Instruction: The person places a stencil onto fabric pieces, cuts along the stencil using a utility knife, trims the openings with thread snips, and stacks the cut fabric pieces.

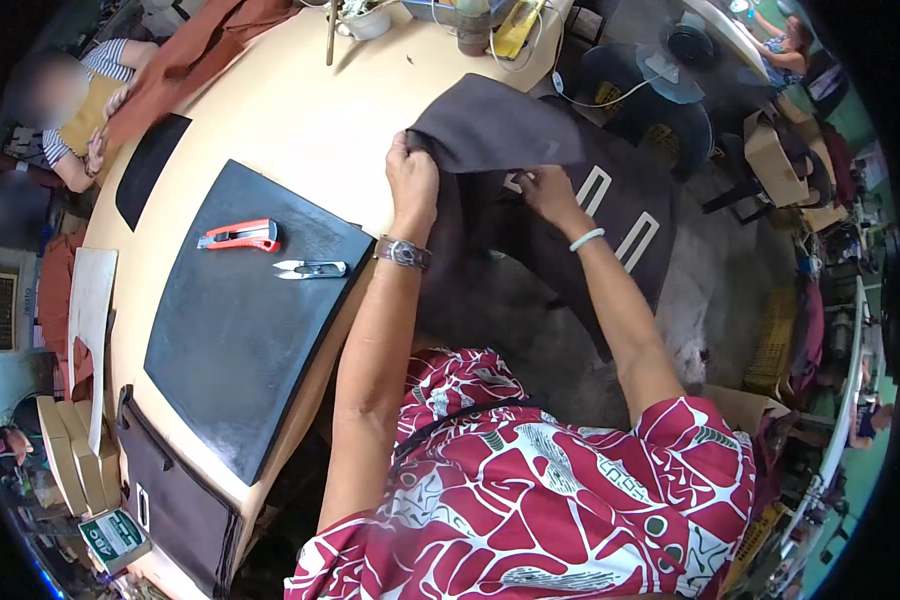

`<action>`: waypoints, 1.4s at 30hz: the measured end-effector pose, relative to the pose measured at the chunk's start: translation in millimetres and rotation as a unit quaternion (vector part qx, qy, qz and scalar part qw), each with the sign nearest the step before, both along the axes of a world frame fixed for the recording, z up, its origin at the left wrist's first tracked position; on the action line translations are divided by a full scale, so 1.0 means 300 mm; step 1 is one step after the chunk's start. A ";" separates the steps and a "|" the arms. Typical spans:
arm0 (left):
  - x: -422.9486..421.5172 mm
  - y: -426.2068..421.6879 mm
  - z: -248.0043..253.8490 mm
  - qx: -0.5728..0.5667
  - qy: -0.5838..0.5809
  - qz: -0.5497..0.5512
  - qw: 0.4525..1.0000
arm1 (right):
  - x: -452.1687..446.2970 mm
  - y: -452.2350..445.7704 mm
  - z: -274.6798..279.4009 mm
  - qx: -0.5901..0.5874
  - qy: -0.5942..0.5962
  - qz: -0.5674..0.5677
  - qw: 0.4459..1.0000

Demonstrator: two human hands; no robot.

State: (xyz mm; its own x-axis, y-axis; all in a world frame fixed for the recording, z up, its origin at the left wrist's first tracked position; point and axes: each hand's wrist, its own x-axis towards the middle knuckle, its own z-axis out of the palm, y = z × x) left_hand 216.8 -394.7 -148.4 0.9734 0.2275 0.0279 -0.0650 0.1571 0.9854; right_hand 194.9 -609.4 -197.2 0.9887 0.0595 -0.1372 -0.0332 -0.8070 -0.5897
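A large dark brown sheet of leather-like material (505, 125) hangs between my hands, past the table's edge. My left hand (413, 180) is closed on its near-left edge, thumb uppermost. Under the raised fold, my right hand (555, 195) has its fingers curled against the sheet's underside, beside a pale rectangular frame; the fingertips are partly hidden. Two more pale slotted frames (637, 241) lie flat on the dark material to the right. On a black board (240, 370) left of my left arm rest a red utility knife (242, 235) and thread snips (311, 270).
The light table (300, 130) curves around my left. A black piece (152, 170) and stacked dark panels (175, 495) lie on it, near a green ABC box (113, 536). A co-worker handles rust-red material (185, 65). Dark round tubs (660, 110) and a carton (775, 160) stand rightward.
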 end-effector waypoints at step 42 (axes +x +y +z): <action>-0.142 0.892 1.203 0.582 -0.282 0.176 0.742 | -0.141 0.966 1.239 0.328 -0.379 0.328 0.801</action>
